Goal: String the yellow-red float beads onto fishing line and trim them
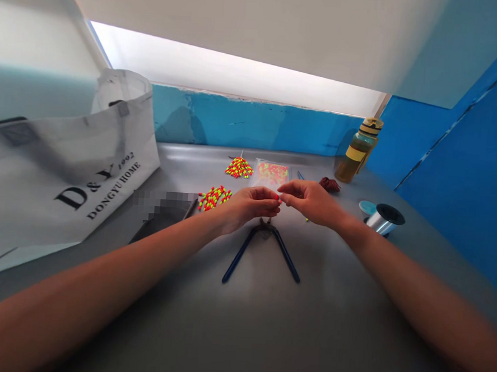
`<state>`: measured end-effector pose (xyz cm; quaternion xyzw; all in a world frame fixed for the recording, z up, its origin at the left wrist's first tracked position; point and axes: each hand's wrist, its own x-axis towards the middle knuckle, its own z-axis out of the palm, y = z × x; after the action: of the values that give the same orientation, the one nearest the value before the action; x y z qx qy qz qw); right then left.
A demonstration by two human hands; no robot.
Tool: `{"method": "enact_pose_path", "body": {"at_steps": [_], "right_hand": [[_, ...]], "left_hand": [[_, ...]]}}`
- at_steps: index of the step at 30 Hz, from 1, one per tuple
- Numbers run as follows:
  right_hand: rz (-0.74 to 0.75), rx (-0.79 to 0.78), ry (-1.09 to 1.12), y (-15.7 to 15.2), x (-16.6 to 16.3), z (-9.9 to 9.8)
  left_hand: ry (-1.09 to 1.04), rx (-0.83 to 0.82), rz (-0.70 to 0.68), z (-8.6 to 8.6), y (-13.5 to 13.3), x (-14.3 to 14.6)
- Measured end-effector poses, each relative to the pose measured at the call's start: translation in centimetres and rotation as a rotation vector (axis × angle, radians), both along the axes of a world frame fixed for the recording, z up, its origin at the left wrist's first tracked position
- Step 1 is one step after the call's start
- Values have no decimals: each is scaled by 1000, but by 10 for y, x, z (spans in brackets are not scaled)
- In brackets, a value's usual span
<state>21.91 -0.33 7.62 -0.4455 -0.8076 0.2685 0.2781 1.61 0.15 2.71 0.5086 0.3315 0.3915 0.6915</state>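
The person's left hand (249,207) and right hand (310,202) meet above the table, each narrowed to a pinch, fingertips almost touching; whatever lies between them is too small to tell. Just below sit slim blue-handled pliers (261,248), handles splayed in a V on the smooth grey tabletop (265,333). Left of the hands lies a heap of glossy red-and-yellow oval beads (214,198), with a second heap (239,167) further up, beside a clear plastic bag of beads (271,174). Right of the hands are a dark red tangled bundle (329,184), a spool of clear line (384,219) and an amber bottle with a striped cap (358,150). A large white D&Y shopping bag (64,169) slumps at the left, beside a pixelated dark object (162,211), against a blue painted wall (244,121).
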Motion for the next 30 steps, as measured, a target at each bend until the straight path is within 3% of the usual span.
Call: {"method": "enact_pose_path", "body": {"at_steps": [16,24,30], "right_hand": [[30,-1,75,0,-5,-19],[4,-83,59,3,-4,-21],[44,-48,125,1,-6,-31]], "left_hand": [[146,24,-102,1,2,-7],[134,20,-119,-1,4,-8],[105,-15,-93,1,3,-6]]}}
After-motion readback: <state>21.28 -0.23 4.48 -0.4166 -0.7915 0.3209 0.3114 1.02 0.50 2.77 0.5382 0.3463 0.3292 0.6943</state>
